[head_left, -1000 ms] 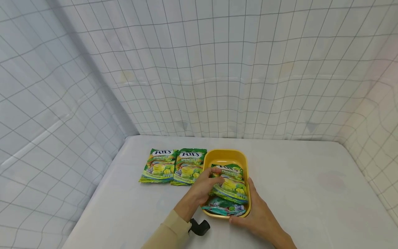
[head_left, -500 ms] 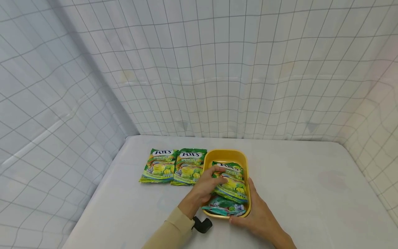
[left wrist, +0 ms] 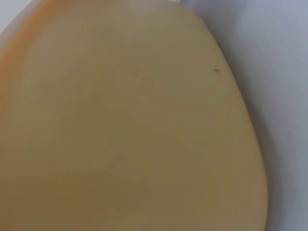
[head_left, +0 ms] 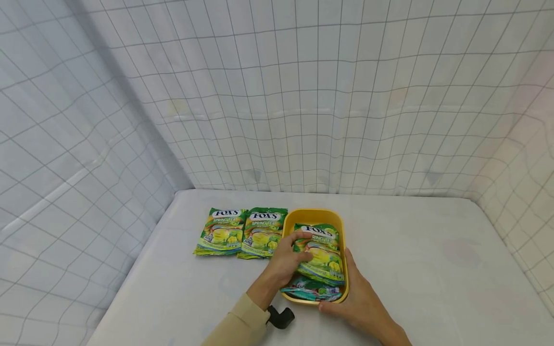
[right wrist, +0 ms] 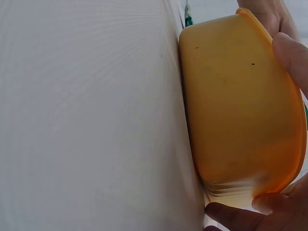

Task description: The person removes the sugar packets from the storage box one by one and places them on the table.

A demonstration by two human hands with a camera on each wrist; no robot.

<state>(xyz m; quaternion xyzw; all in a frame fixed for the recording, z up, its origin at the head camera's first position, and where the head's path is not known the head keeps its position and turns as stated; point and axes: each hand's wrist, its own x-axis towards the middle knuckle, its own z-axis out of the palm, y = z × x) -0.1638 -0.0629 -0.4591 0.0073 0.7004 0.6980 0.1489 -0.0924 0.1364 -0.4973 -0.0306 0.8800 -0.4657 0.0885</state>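
Note:
A yellow plastic basket [head_left: 312,214] stands on the table, packed with candy bags. My left hand [head_left: 283,263] reaches over its left side and holds a green Fox's Spring Tea candy bag [head_left: 326,262], thumb and forefinger on its printed face; the other fingers are hidden. In front of this bag, a darker green and teal packet [head_left: 315,291] lies partly covered. My right hand [head_left: 362,299] grips the basket's front right corner, thumb at the front. The basket's wall [right wrist: 236,106] fills much of the right wrist view, and its yellow side [left wrist: 139,115] nearly all of the left.
Two more Fox's bags lie face up left of the basket: one bag [head_left: 261,235] right beside it, another bag [head_left: 221,233] farther left. White table surface [head_left: 424,259] stretches to the right. White netted walls [head_left: 320,110] enclose the back and sides.
My left hand has shifted slightly within the basket, and the green bag under it has moved a little toward the basket's back. My right hand stays at the same corner.

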